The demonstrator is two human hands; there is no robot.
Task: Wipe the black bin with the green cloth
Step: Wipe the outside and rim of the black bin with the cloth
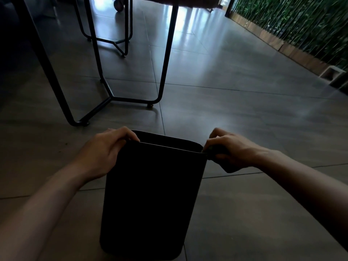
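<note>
A tall black bin (150, 194) stands upright on the tiled floor right in front of me. My left hand (105, 147) grips the left end of its rim, fingers curled over the edge. My right hand (227, 147) is closed at the right end of the rim, pressing a small dark greenish cloth (210, 148) against the bin's corner. Only a sliver of the cloth shows between the fingers; the rest is hidden inside the hand. The scene is dim.
Black metal table legs (163, 68) and a base frame stand on the floor just beyond the bin to the left. A wall of green foliage (301, 25) runs along the right. A small white box (332, 74) sits at its foot.
</note>
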